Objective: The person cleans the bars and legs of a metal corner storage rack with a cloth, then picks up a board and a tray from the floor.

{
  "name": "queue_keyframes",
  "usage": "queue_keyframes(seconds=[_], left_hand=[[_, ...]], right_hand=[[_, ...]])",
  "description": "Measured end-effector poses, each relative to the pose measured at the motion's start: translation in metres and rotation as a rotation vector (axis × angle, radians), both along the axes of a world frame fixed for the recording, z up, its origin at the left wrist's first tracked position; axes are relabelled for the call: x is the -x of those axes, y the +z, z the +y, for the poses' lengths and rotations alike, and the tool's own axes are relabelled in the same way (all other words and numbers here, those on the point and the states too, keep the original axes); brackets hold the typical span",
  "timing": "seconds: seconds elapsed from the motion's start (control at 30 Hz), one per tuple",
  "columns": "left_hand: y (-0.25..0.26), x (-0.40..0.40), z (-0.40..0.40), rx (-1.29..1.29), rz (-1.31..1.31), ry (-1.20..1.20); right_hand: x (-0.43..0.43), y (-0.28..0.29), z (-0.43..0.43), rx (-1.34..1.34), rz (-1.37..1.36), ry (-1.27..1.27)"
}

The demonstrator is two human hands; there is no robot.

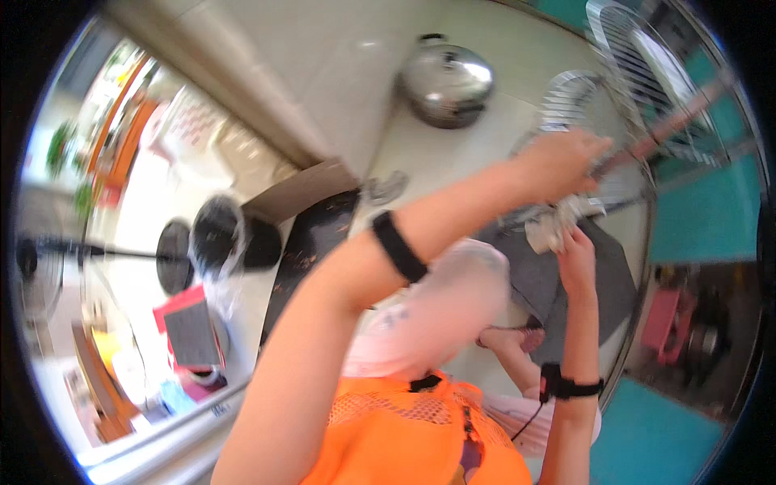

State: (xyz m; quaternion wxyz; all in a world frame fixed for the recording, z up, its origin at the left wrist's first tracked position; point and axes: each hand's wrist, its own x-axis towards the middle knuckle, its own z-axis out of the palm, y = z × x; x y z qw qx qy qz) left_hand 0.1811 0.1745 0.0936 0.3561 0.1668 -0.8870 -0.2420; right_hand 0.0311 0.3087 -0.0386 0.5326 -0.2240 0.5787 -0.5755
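My left hand (561, 163) stretches across to the right, its fingers closed around the near end of a reddish-brown bar or handle (661, 130); motion blur hides what kind it is. Just below it, my right hand (576, 245) pinches a crumpled pale cloth or wrap (542, 233). Slatted metal racks (573, 100) lie beyond both hands, partly covered by my left hand. Under the right hand spreads a dark grey sheet (597, 267) on the tiled floor.
A lidded stainless steel pot (448, 85) stands on the floor ahead. Teal cabinet doors (697, 224) line the right side. To the left are a black mat (309, 242), a cardboard piece (303, 191), a bag-lined black bin (218, 233) and a standing fan's base (174, 257).
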Motion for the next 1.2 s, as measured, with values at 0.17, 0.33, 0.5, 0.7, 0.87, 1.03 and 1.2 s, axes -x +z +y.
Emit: queue_keyframes(seconds=[0.17, 0.33, 0.5, 0.7, 0.87, 1.03, 1.2], left_hand=[[-0.069, -0.095, 0.013, -0.296, -0.003, 0.171], [-0.131, -0.203, 0.028, -0.543, -0.282, 0.453], [-0.210, -0.312, 0.025, -0.581, -0.305, 0.698], [-0.203, -0.377, -0.021, -0.839, 0.013, 1.292], [-0.225, -0.411, -0.049, -1.288, 0.402, 1.398], [-0.245, -0.406, -0.022, -1.426, 0.728, 1.255], [-0.242, -0.392, 0.080, -1.628, 0.850, 0.990]], right_hand=[[-0.030, 0.019, 0.032, -0.100, 0.162, 0.311], [-0.039, 0.033, 0.022, -0.163, 0.224, 0.245], [-0.072, 0.049, 0.004, -0.122, 0.234, 0.391], [-0.083, 0.022, -0.016, -0.157, 0.210, 0.411], [-0.101, -0.004, -0.037, -0.214, 0.159, 0.389], [-0.113, -0.032, -0.043, -0.261, 0.067, 0.334], [-0.109, -0.058, -0.043, -0.331, 0.021, 0.349]])
